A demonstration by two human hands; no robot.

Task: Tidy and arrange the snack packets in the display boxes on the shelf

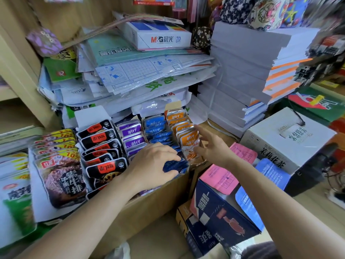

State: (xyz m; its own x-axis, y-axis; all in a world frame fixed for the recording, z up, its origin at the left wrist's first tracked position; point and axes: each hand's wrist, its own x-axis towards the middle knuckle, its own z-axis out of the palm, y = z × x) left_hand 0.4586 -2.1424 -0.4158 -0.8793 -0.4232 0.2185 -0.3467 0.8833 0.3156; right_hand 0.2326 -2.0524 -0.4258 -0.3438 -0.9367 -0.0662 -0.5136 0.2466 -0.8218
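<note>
Several display boxes stand side by side on the shelf, each with a row of upright snack packets: yellow-topped packets (56, 146), black packets (100, 146), purple packets (131, 134), blue packets (155, 126) and orange packets (186, 135). My left hand (155, 163) grips the front blue packets (175, 165) near the box's front end. My right hand (211, 144) is spread open beside the orange box, fingertips touching the front orange packet (190, 146).
Behind the boxes rise piles of plastic-wrapped paper goods (141, 71) and a tall stack of white paper reams (242, 75). A white carton (285, 139) and a dark blue carton (220, 210) with pink and blue packets on top sit to the right. A brown cardboard box (149, 208) lies below.
</note>
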